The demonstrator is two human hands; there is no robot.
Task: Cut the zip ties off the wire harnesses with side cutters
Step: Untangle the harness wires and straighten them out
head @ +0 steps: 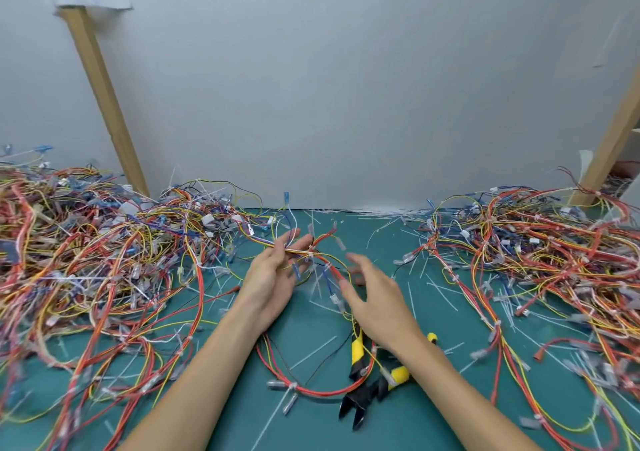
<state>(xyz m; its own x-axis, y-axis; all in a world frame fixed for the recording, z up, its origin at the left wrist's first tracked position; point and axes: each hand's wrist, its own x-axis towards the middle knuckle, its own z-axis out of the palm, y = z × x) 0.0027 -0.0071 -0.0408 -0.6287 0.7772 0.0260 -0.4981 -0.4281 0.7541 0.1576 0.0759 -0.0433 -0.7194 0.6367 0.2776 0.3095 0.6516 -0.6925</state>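
My left hand (277,270) is raised over the green mat, palm turned inward, fingers nearly straight, with a wire harness (313,253) of red, yellow, white and blue wires lying across its fingers. A white zip tie (310,254) binds that bundle just right of the fingertips. My right hand (372,294) hovers beside the harness with spread, relaxed fingers, holding nothing. The side cutters (367,378), black jaws and yellow-black handles, lie on the mat under my right wrist, jaws pointing toward me.
A big heap of harnesses (86,260) fills the left side and another heap (540,253) the right. Cut white zip tie scraps (436,288) litter the green mat (346,426). A grey wall with wooden posts (100,83) stands behind.
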